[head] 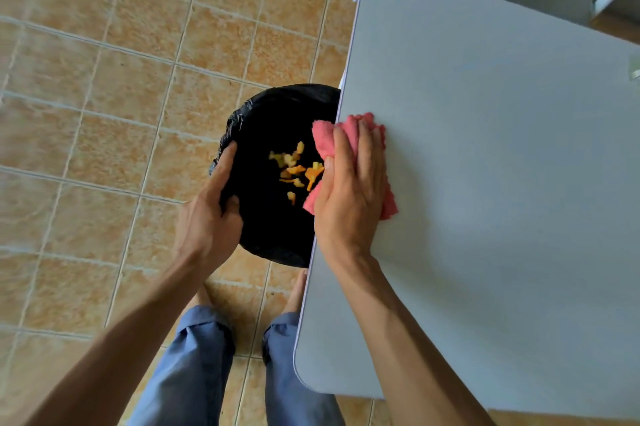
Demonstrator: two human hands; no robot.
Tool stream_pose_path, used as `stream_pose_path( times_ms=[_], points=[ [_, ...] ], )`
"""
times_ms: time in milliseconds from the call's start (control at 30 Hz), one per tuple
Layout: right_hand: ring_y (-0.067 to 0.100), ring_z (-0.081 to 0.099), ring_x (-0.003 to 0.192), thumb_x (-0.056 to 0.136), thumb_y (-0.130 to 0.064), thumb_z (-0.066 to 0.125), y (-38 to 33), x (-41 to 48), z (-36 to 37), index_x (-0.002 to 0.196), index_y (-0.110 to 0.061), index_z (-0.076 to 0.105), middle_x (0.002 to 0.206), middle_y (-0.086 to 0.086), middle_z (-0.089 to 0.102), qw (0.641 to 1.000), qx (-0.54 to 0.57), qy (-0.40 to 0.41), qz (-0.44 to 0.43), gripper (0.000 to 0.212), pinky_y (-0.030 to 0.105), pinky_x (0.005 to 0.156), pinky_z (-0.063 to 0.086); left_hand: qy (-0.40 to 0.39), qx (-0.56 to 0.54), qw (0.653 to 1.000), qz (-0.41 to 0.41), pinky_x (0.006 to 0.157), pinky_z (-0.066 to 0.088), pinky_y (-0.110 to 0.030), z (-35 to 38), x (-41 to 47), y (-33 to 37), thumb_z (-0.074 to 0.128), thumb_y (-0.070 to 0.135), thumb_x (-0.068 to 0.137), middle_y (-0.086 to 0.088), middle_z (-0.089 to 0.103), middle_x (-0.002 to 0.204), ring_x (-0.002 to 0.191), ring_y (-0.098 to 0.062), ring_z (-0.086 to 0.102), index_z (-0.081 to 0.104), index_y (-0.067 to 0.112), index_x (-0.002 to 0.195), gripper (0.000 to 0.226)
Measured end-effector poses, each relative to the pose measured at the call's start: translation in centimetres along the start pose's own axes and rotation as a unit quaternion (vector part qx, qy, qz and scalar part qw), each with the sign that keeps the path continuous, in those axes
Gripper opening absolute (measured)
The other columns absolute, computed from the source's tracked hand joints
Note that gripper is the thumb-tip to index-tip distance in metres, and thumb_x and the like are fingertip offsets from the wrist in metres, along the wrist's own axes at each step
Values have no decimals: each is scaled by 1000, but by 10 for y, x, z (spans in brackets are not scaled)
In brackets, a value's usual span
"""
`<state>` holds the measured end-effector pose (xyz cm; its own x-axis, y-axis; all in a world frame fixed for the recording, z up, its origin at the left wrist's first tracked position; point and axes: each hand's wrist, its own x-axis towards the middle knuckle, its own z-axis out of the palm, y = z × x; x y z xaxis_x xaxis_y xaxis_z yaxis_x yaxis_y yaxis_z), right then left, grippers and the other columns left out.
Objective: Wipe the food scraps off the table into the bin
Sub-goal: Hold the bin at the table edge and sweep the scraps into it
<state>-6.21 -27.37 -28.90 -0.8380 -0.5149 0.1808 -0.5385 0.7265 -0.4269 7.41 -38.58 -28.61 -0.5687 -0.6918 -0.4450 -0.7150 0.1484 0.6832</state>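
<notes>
Head view, looking down: the right hand (353, 190) lies flat, fingers together and extended, pressing a pink cloth (346, 135) onto the left edge of a grey table (485, 148), with part of the cloth hanging past that edge. Just left of this hand and below the table edge sits a bin (273, 228) lined with a black bag, orange and yellow food scraps (298, 169) visible over its dark inside. The left hand (211, 218) grips the bin's near-left rim, thumb hooked inside and fingers curled around the bag, above 2 bare feet on a tan tiled floor (104, 79).
</notes>
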Motion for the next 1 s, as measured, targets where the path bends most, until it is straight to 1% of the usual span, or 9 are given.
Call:
stream_pose_path(
  times_ms=[133,200,333,500,600,800,900,967,1000],
  points=[
    [31,38,151,91,9,59,-8,4,-3,138,-6,62,154,13,52,994,78,-50,-57,50,47,121,37,10,3,1000,-10,49,48,-49,-2,-4,-1,44,0,90,-10,69,96,57,-37,59,16,60,148,88],
    [23,48,142,91,5,51,-3,11,-22,136,-11,62,147,7,56,989,133,-62,-36,49,39,115,44,7,-1,1000,-14,49,48,-49,-4,-6,-2,44,0,91,-7,68,95,57,-37,60,17,60,148,87],
    [-5,51,128,95,5,43,44,22,-69,128,1,65,139,12,58,988,125,86,12,40,12,107,43,2,-5,1000,-17,49,49,-51,-7,-6,-6,43,1,92,1,59,96,59,-40,60,16,60,148,86],
    [38,37,148,108,-25,40,93,-7,-61,150,-12,48,162,18,38,981,-116,42,151,45,55,118,35,16,-36,999,-27,47,47,-46,0,-6,-16,44,1,92,3,64,90,61,-42,60,16,64,146,88],
    [40,33,152,108,-24,42,66,-12,-40,152,-10,46,165,20,32,984,-125,44,119,47,57,118,34,23,-48,998,-41,43,37,-35,3,-8,-14,44,1,92,-12,71,83,55,-43,56,18,61,147,86],
    [28,30,156,97,5,43,1,-14,-11,150,-12,51,164,9,39,997,-7,-42,-62,56,49,124,32,28,-46,998,-44,46,40,-36,5,-10,-9,45,0,91,-7,68,91,58,-39,59,21,57,149,85],
    [19,50,143,86,18,44,-6,-1,-20,148,-15,48,157,-2,47,993,62,-74,-67,71,43,104,54,23,-43,998,-39,45,43,-41,2,-9,-11,45,0,91,-12,70,91,59,-42,59,21,59,148,85],
    [2,60,125,81,21,41,-3,8,-39,145,-10,51,144,-19,49,990,126,-46,-42,71,22,75,59,24,-43,998,-37,44,44,-44,1,-8,-14,44,0,91,-18,71,94,59,-43,59,21,58,149,85],
    [-6,58,122,82,20,39,8,10,-47,143,-4,53,139,-22,47,990,135,-14,-33,67,11,72,54,24,-43,998,-37,44,45,-46,0,-8,-17,44,0,91,-19,71,97,59,-43,59,21,58,149,84]
  ],
)
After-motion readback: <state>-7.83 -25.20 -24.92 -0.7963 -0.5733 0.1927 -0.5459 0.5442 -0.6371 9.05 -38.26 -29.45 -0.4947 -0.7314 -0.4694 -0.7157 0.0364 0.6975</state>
